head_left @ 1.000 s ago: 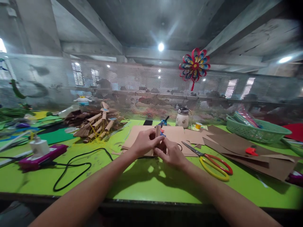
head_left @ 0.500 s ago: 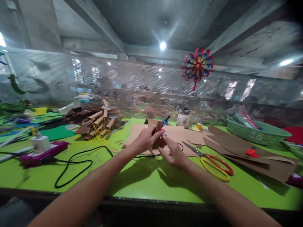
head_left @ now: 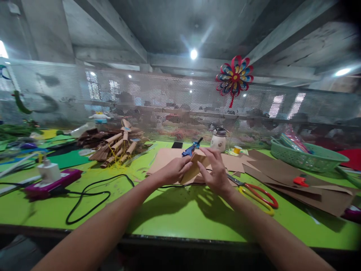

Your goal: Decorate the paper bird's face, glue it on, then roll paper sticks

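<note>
Both my hands meet over the middle of the green table point(head_left: 169, 214). My left hand point(head_left: 172, 171) pinches the lower edge of a folded brown paper piece point(head_left: 194, 168), thumb on top. My right hand point(head_left: 216, 169) rests on the paper's right side, fingers stretched up along its top edge. Brown paper sheets point(head_left: 166, 156) lie flat under and behind the hands. A blue glue gun point(head_left: 191, 148) sits just beyond the folded piece. Red and yellow scissors point(head_left: 254, 194) lie right of my right hand.
A pile of finished brown paper brooms point(head_left: 118, 145) lies at back left. A purple power strip with white plug point(head_left: 49, 180) and black cable point(head_left: 90, 199) sit left. A green basket point(head_left: 304, 154), a white jar point(head_left: 218, 141) and more brown sheets point(head_left: 310, 184) stand right. Mesh fence behind.
The pleated strip held upright has turned so its flat brown face shows. My right hand rose from below the paper onto its top right edge. The blue glue gun has come into sight.
</note>
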Tool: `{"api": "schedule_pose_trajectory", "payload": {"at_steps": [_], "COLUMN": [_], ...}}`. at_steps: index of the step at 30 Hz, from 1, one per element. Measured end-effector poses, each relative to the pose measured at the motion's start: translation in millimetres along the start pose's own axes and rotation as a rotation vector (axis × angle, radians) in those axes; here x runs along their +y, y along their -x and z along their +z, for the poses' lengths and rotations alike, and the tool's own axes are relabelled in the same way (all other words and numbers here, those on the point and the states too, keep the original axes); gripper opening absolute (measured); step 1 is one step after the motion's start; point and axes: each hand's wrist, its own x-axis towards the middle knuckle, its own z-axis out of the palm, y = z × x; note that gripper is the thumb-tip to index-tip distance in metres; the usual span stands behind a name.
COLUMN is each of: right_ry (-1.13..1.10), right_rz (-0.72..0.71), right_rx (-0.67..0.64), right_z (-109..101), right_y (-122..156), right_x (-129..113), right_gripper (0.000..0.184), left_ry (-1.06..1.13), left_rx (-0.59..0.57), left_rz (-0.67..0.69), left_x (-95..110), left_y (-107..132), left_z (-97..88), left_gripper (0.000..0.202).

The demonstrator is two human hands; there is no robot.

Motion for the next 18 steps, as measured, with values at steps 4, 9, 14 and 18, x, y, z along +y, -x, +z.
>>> {"api": "schedule_pose_trajectory", "payload": {"at_steps": [4,9,14,18], "right_ry": [0.033,-0.114,-0.406,-0.695], "right_rz": [-0.023,0.136,0.405,0.602], "right_rx": [-0.144,-0.147,-0.078,-0.228], "right_z": [-6,-1,-4,-13], "right_y": [-2,5,1,-6], "right_x": [5,11,1,-2], "right_gripper": [0.029,0.021,0.027,0.025], "left_ry": [-0.033,-0.025,-0.099,-0.170], "left_rx": [-0.022,0.061,0.163,0.202], "left_rz": [0.041,0.063,-0.004,-0.033], "left_x": [-1,1,13,18], "left_y": [1,-1,0,3], "left_z": [2.1,0.4,2.3,2.4], "left_gripper": [0.035,0.036,0.036,0.032]}}
